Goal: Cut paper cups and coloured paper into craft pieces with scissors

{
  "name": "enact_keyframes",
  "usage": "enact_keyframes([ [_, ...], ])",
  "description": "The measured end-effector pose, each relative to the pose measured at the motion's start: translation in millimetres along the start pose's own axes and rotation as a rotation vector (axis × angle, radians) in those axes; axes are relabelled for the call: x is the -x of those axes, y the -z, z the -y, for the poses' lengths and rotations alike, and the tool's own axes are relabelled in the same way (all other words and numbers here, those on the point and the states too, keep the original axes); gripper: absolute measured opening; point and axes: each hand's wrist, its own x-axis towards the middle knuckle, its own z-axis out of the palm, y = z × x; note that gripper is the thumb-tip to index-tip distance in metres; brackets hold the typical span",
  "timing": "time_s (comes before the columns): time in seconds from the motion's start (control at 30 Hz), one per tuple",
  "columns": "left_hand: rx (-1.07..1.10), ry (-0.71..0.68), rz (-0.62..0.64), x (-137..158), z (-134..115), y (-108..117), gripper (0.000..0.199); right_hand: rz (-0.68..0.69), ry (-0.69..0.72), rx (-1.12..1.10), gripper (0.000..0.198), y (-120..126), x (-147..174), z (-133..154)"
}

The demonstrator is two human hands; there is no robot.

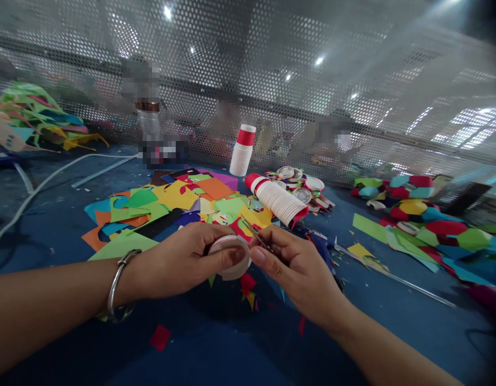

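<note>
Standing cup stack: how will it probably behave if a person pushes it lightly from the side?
The standing cup stack would likely tip easily, being tall and narrow. Once down, it could roll, as its sides look round. Its cups may also slide apart, since they seem only nested together.

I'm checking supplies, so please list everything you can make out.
Round piece: 1, whitish, centre
Metal tool: 1, greyish, centre
Upright cup stack: 1, white-red, rear centre
Lying cup stack: 1, white-red, centre
Paper sheets: many, multicoloured, centre
Disc pile: 1, mixed, centre-right
Paper shapes: several, multicoloured, right
Paper heap: 1, multicoloured, left
Thin rod: 1, pale, right
Cable: 1, white, left
Scraps: several, mixed, front
Table: 1, blue, beneath
Perforated screen: 1, grey, background
Bracelet: 1, silver, left wrist
Left hand: 1, bare, centre
Right hand: 1, bare, centre
</note>
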Motion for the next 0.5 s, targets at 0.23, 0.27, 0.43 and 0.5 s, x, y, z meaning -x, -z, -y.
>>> enact_keyframes([
  [0.23,-0.038,-0.004,-0.044,2.0,5.8,0.1,0.032,0.025,0.002,0.151,0.034,-0.4,5.1,-1.3],
  [0.27,-0.045,-0.004,-0.042,2.6,5.5,0.0,0.03,0.026,0.003,0.173,0.032,-0.7,5.4,-0.9],
  [0.43,-0.069,-0.013,-0.017,2.9,1.4,0.7,0.02,0.031,0.031,0.238,0.03,-0.9,6.4,1.4],
  [0.5,-0.081,-0.032,-0.012,2.6,0.4,0.9,0.019,0.024,0.061,0.279,0.032,-0.6,7.1,2.6],
])
